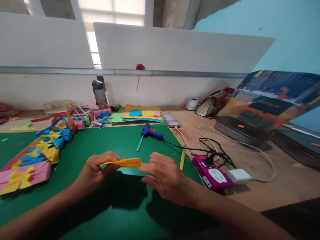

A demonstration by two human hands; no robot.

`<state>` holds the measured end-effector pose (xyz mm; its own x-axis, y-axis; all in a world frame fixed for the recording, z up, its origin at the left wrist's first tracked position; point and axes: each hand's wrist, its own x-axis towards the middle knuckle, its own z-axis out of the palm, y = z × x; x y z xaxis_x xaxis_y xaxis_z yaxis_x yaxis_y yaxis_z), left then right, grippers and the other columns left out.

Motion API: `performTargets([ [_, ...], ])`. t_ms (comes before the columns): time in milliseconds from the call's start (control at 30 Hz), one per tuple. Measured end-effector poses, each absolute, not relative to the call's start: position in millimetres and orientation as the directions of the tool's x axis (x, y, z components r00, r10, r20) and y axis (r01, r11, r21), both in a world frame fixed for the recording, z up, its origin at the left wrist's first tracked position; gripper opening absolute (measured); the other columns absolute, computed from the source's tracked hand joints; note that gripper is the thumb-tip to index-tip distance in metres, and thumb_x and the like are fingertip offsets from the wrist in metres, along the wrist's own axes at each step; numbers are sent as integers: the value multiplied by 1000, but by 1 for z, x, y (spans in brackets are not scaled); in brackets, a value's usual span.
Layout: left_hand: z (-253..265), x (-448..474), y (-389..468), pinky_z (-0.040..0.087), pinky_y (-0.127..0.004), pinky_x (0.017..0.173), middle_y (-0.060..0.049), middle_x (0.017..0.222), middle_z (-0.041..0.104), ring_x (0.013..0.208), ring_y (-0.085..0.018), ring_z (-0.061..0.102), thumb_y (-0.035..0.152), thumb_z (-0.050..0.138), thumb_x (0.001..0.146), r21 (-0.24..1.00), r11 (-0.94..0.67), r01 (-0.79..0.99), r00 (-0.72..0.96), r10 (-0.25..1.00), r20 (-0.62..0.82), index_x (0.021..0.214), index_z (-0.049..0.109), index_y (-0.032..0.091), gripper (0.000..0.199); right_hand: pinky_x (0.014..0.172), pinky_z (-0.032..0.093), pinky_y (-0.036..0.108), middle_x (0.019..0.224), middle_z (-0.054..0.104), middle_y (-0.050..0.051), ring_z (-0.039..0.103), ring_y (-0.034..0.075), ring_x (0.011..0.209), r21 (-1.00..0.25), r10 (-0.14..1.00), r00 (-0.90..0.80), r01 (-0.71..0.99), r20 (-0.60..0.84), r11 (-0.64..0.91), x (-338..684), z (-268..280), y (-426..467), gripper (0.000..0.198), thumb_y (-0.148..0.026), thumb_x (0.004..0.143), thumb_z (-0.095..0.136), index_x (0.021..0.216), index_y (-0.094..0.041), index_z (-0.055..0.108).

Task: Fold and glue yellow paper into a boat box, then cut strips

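Over the green mat (110, 140), left of its right edge, your left hand (98, 169) pinches yellow paper (130, 162); I cannot tell whether your right hand (166, 175) grips it. You seem to be shaping it, likely needing even pressure next. Toward the far edge lies a glue gun (151, 133).

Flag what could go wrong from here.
The blue glue gun lies on the green mat beyond the right hand; if hot, it could burn skin. Its black cord runs toward the purple power strip, so catching it might drag the gun. The yellow paper, pinched in the left hand, could crease if squeezed.
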<state>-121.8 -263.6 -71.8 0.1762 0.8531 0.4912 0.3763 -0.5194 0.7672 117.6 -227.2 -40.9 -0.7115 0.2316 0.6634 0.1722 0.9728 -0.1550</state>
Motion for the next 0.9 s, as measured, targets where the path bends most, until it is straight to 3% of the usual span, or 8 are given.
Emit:
performTargets([
  [100,-69,-120,-266,47,-23,68,-3,78,69,73,-15,63,16,57,82,692,-589,417,247,806,538,79,65,20,9,61,37,26,66,56,1,48,14,61,-57,250,-811,260,529,964,117,-43,-223,11,-19,87,53,96,-14,55],
  [233,-65,-116,-268,48,-22,67,-4,77,69,71,-14,63,13,54,83,613,-666,425,313,743,591,81,65,18,13,57,31,27,61,54,-1,44,13,54,79,279,-863,342,421,937,116,-46,-219,2,-15,82,54,81,-16,56],
  [400,-66,-114,-269,50,-25,67,-7,78,72,71,-16,66,19,54,84,603,-691,399,323,721,613,79,68,18,15,61,30,29,62,55,1,44,14,55,248,256,-889,364,380,898,116,-46,-220,19,-7,84,41,75,-17,55],
  [600,-72,-115,-267,52,-27,68,-6,79,73,74,-18,68,18,59,81,630,-673,388,266,736,622,80,71,21,13,62,29,31,60,56,2,45,14,53,324,227,-871,387,437,863,115,-49,-221,26,-7,87,37,70,-16,55],
  [900,-73,-111,-272,52,-25,66,-7,78,73,72,-18,68,19,57,82,664,-599,448,239,796,556,78,71,17,15,60,30,31,58,55,2,45,14,50,340,259,-869,416,422,844,113,-51,-222,24,-6,85,40,68,-16,54],
])
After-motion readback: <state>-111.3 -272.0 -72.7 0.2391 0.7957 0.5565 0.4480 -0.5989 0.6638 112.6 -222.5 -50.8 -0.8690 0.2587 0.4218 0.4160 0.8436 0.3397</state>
